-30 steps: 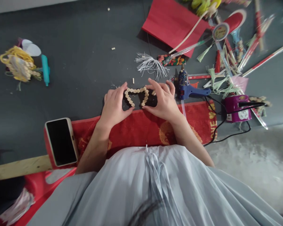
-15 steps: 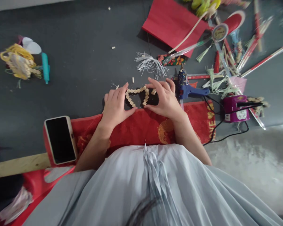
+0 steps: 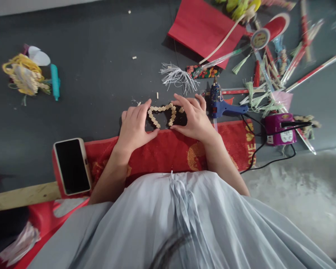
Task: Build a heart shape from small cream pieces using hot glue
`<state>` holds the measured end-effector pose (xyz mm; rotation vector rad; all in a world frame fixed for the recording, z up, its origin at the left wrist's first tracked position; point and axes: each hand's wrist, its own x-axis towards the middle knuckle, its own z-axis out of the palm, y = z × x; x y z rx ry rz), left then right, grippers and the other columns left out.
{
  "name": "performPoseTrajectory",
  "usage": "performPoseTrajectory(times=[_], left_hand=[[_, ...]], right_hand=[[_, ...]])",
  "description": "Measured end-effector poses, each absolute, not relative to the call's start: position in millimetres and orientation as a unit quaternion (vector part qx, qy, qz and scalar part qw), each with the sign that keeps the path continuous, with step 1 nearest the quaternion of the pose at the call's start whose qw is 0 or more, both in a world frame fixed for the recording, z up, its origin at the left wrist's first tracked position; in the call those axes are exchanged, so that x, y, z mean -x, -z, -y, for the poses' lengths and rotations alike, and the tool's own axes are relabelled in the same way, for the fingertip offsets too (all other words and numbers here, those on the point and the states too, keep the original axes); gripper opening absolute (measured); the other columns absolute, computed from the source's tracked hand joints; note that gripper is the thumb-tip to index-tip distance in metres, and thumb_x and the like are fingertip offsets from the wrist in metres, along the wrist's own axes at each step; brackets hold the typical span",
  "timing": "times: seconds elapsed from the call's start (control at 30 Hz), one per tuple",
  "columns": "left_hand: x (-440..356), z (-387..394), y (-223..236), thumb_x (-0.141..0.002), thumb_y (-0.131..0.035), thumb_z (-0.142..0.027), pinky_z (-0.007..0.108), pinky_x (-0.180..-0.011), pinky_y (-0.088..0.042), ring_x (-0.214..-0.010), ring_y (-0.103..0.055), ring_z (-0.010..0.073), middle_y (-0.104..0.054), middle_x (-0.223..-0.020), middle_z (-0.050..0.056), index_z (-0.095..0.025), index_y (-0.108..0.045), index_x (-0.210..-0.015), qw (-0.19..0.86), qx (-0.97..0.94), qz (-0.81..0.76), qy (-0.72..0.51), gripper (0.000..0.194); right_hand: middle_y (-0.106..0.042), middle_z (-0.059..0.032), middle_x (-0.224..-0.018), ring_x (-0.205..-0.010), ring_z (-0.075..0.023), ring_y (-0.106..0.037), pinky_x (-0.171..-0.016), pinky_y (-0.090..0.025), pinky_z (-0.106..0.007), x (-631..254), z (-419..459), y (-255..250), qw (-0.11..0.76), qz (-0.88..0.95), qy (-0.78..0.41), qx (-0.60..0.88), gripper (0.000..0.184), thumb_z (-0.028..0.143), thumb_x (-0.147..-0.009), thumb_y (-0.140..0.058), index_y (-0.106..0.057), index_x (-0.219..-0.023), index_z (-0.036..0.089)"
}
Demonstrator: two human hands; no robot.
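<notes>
A cream-coloured heart-shaped outline [image 3: 155, 118] of small bead-like pieces lies on the dark table, with a gap at its lower tip. On its left side, my left hand [image 3: 134, 125] curves round it, index finger at the upper lobe and thumb at the bottom end. My right hand [image 3: 194, 118] holds the other side in the same way, thumb below and fingertips at the top. A small cream bundle [image 3: 181, 109] is partly hidden beneath the right fingers. Just right of that hand sits a blue glue gun [image 3: 225, 108].
A red towel [image 3: 162, 149] runs along the table's front edge, with a phone [image 3: 72, 166] on its left end. A purple power box [image 3: 280, 129] with black cables, red paper [image 3: 204, 31] and white threads [image 3: 179, 77] lie right. Yellow cord [image 3: 24, 73] is far left.
My left hand has shifted very slightly left, its thumb a little farther from the gap. The heart and the right hand look almost unchanged.
</notes>
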<state>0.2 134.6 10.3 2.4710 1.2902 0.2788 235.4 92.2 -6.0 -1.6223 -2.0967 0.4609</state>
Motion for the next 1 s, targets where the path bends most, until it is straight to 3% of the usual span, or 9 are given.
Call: performPoseTrajectory(times=[1.0], left_hand=[[-2.8,-133.4,-9.0,-0.082,-0.07,-0.037,0.05,-0.105,-0.038,-0.126,-0.052,0.0378,-0.057,-0.14,0.015,-0.019,-0.03,-0.152,0.183,-0.863,-0.459,-0.1,0.082]], right_hand=[[-0.063,-0.0105,-0.139,-0.129,-0.0331,-0.051,-0.121,-0.016,-0.061,-233.4,-93.3,3.0,0.211,0.761,-0.171,0.589,0.082,0.056,-0.086,-0.056,-0.029,-0.155,0.021]])
